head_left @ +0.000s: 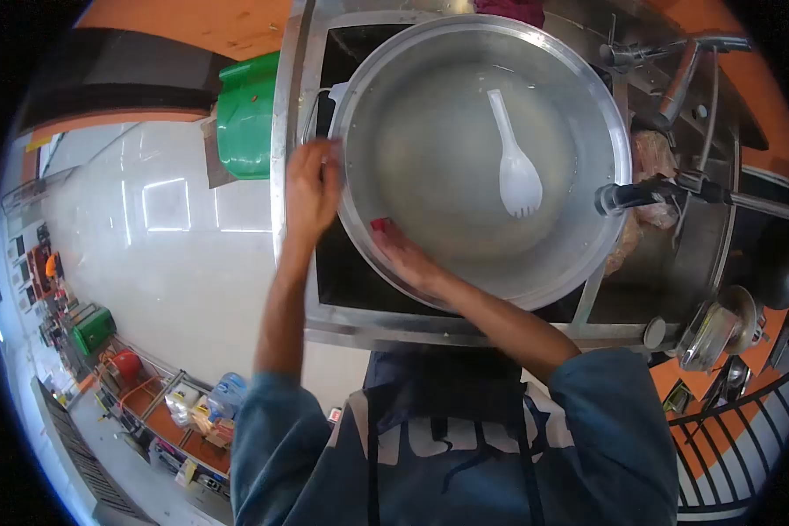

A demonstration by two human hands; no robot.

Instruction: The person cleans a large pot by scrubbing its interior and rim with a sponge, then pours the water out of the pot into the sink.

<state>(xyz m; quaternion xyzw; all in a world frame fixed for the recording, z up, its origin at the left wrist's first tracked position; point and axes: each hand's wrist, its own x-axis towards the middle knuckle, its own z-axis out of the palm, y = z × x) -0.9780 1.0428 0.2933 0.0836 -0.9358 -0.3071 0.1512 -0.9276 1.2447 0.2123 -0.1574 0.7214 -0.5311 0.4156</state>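
Note:
A wide metal pot [618,114] takes up most of the worktop, with cloudy liquid in its base. In it lies a white plastic serving spoon [519,175] with short teeth along its tip. My left hand [314,186] is at the pot's left rim, just below the side handle [314,114]; its fingers are curled and somewhat blurred. Reaching over the near rim, my right hand [405,256] presses against the inner wall on the left. A small red pad or cloth [380,225] shows at its fingertips, mostly covered by the hand.
Metal taps [649,191] reach in from the right, close to the pot's rim. Behind them are plastic-wrapped bundles [656,158]. A green plastic container [250,118] stands left of the steel counter [359,323]. Metal dishes [714,329] sit at the lower right.

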